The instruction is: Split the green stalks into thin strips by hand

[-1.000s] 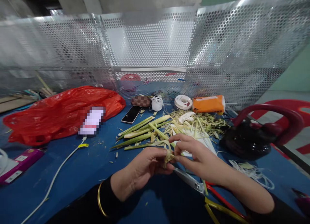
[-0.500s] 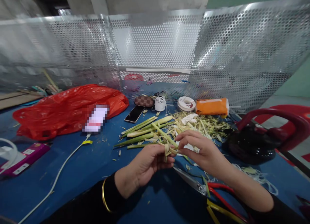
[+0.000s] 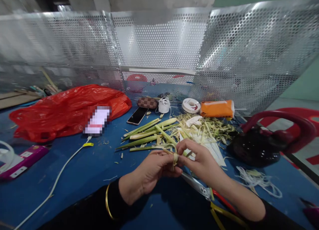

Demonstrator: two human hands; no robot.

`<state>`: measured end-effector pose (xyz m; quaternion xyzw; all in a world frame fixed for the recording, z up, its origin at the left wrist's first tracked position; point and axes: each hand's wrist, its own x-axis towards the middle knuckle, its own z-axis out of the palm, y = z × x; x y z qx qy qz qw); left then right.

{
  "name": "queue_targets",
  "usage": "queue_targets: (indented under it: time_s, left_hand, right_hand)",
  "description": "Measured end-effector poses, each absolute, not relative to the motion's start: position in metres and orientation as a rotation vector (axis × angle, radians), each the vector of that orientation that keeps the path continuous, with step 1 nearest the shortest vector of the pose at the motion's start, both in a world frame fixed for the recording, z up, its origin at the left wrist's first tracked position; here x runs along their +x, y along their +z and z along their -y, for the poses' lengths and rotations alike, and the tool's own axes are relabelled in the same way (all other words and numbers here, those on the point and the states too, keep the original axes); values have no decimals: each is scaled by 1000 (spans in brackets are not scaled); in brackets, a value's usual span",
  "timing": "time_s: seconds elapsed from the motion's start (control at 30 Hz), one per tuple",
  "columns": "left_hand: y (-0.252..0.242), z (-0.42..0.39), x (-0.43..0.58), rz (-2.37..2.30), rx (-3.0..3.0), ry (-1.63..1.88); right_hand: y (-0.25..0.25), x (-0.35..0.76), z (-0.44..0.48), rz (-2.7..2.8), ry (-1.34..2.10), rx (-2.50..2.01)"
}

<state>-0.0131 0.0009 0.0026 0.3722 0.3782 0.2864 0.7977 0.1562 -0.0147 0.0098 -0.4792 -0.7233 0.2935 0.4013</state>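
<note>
Between my two hands is a small knotted piece of pale green plant leaf (image 3: 175, 159). My left hand (image 3: 153, 170), with a gold bangle at its wrist, pinches the piece between thumb and fingers. From the right, my right hand (image 3: 199, 160) has thumb and fingertips closed on the same piece. Behind the hands lie several cut green stalks (image 3: 149, 133). Scissors (image 3: 196, 186) with red and yellow handles rest partly under my right forearm. A heap of shredded plant trimmings (image 3: 214, 128) and a white sheet (image 3: 214, 152) lie beyond my right hand.
A dark kettle (image 3: 256, 147) with a red handle stands at right, near tangled white string (image 3: 261, 182). Along the back are a phone (image 3: 138, 115), a checkered case (image 3: 147, 103), a ribbon spool (image 3: 191, 105) and an orange pack (image 3: 216, 109). Leftward lie a red plastic bag (image 3: 62, 107) and a purple power strip (image 3: 27, 162).
My right hand has drawn in closer to my left hand and moved slightly left. The leaf piece is turned, and more of the white sheet and the string shows.
</note>
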Motion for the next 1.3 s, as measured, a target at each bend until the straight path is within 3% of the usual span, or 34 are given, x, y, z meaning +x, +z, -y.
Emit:
queue_targets:
  time_s: [0.17,0.4,0.7,0.83,0.9,1.07,1.3]
  left_hand:
    - [4,-2,-13,-789,821,568]
    - [-2,0,-10,-801,880,485]
    - [3,-2,-10,-844,824,525]
    - [7,-6,-11,-897,689,706]
    - [8,-8,-11,-921,641,793]
    - [6,-10,-11,-866,639,899]
    - [6,-9,-11,-806,723,866]
  right_hand:
    - [15,163,10,1568,1116,-1244]
    - [9,154,11,1370,1343,-1231]
    - [-6,152,9,1270,1099,-1359]
    - [-1,158,12,1483,533,-1329]
    - [2,156,16,1556,451,-1280]
    - [-10,136,21,1603,1033,-1218]
    - [-24,128,20,1556,1221,-1198]
